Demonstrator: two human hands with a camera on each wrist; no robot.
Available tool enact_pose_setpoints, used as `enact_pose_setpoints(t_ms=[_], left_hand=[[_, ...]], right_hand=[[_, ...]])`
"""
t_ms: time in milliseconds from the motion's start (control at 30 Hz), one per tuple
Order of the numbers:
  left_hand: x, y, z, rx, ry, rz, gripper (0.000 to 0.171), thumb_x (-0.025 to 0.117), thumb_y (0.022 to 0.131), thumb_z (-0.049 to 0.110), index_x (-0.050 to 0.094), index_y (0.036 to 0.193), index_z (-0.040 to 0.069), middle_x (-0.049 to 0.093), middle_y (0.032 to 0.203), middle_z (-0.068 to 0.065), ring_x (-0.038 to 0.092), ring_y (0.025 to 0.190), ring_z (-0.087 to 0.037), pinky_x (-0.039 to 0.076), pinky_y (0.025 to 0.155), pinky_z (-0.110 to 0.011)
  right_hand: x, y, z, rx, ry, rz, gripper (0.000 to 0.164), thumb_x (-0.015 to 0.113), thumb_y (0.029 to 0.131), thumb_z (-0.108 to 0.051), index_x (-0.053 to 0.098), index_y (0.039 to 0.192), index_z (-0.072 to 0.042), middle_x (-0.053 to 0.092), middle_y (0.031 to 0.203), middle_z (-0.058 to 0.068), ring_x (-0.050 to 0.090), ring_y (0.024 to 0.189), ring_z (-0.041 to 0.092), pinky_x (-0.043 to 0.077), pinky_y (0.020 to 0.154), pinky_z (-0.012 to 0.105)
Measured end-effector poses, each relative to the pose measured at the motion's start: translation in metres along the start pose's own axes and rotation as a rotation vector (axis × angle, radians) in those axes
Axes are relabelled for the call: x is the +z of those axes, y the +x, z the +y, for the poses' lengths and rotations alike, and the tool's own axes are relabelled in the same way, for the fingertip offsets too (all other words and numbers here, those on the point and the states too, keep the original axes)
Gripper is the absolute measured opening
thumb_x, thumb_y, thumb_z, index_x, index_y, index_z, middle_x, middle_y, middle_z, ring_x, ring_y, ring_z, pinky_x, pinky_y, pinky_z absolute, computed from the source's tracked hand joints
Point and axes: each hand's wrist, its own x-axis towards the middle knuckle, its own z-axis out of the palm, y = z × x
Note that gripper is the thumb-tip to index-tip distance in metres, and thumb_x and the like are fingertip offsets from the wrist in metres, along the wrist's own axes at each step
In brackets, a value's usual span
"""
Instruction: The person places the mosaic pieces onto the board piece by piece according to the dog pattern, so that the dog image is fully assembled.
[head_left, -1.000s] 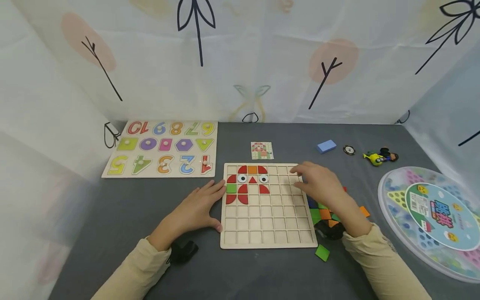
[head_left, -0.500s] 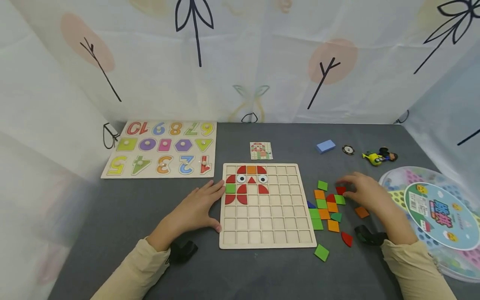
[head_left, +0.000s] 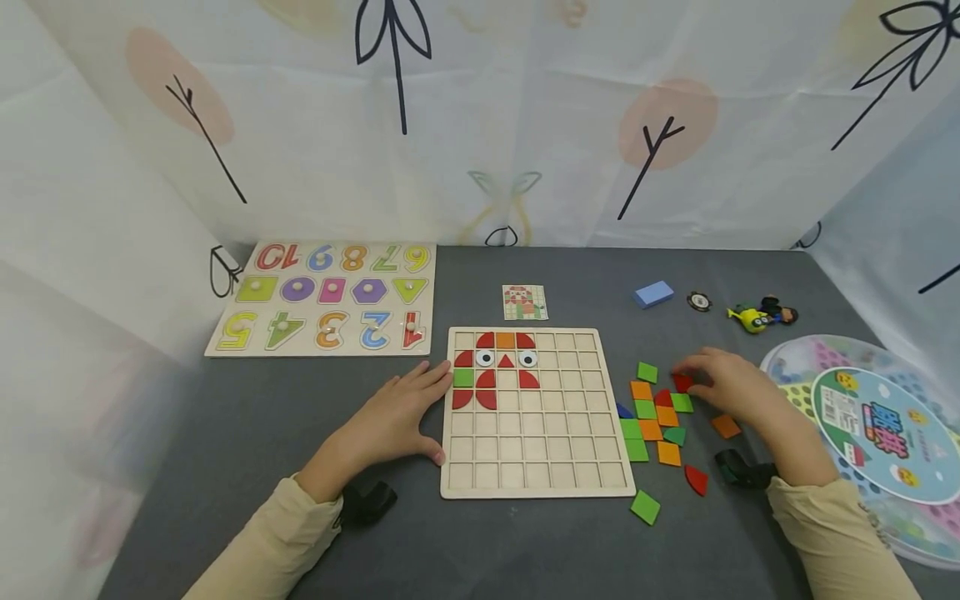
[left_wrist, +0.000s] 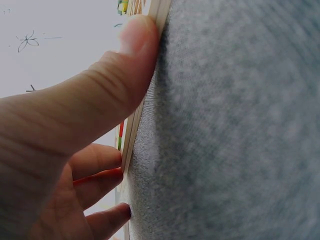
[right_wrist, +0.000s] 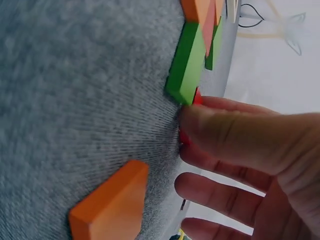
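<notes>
A wooden grid board (head_left: 536,450) lies in the middle of the grey table. Red quarter-round pieces, an orange square, a green square and two eye pieces fill some of its upper-left cells. My left hand (head_left: 390,417) rests against the board's left edge, fingers spread; in the left wrist view the thumb (left_wrist: 137,42) touches the rim. To the right of the board, my right hand (head_left: 731,387) pinches a red tile (head_left: 682,382) between thumb and finger, at table level. A green tile (right_wrist: 187,65) lies right beside those fingertips in the right wrist view; much of the red tile is hidden.
Several loose green and orange tiles (head_left: 648,429) lie right of the board. A small picture card (head_left: 525,302) lies behind it. A number puzzle (head_left: 318,300) stands back left. At right are a round plastic case (head_left: 885,433), a blue block (head_left: 653,293) and small toys (head_left: 750,318).
My right hand has moved from the board's upper right corner rightward to the loose tiles and now holds a red one. The left hand has stayed at the board's edge.
</notes>
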Motion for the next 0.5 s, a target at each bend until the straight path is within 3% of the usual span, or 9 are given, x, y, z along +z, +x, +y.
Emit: enact_pose_setpoints(t_ms=[200,333,400,500], left_hand=[[0.001,0.000,-0.001,0.003,0.000,0.007,0.104,0.078,0.054,0.049,0.031,0.138,0.009,0.021,0.147,-0.004,0.015,0.135,-0.030,0.021,0.099,-0.058],[0.001,0.000,-0.001,0.005,-0.001,0.007,0.104,0.078,0.054,0.050,0.031,0.138,0.009,0.022,0.147,-0.004,0.015,0.135,-0.030,0.021,0.099,-0.059],[0.001,0.000,-0.001,0.002,-0.002,0.004,0.105,0.078,0.054,0.050,0.031,0.139,0.009,0.021,0.147,-0.004,0.014,0.135,-0.030,0.021,0.099,-0.059],[0.001,0.001,-0.001,-0.005,-0.001,0.003,0.105,0.078,0.054,0.049,0.030,0.139,0.010,0.021,0.147,-0.003,0.014,0.135,-0.029,0.020,0.100,-0.058]], right_hand=[[0.000,0.004,-0.002,0.023,-0.027,-0.028,0.024,0.068,0.077,-0.017,0.063,0.099,-0.009,0.057,0.093,0.010,0.052,0.075,0.019,0.046,0.065,0.040],[-0.004,0.008,-0.017,0.042,-0.026,0.023,0.024,0.067,0.078,-0.020,0.060,0.097,-0.007,0.057,0.089,0.008,0.052,0.072,0.019,0.046,0.063,0.038],[-0.003,0.011,-0.033,0.007,-0.003,0.073,0.023,0.067,0.078,-0.020,0.060,0.096,-0.007,0.058,0.087,0.006,0.052,0.071,0.017,0.046,0.061,0.036],[0.002,0.018,-0.066,-0.120,0.021,0.143,0.020,0.067,0.077,-0.021,0.062,0.094,-0.011,0.059,0.086,0.001,0.052,0.068,0.012,0.045,0.058,0.029]])
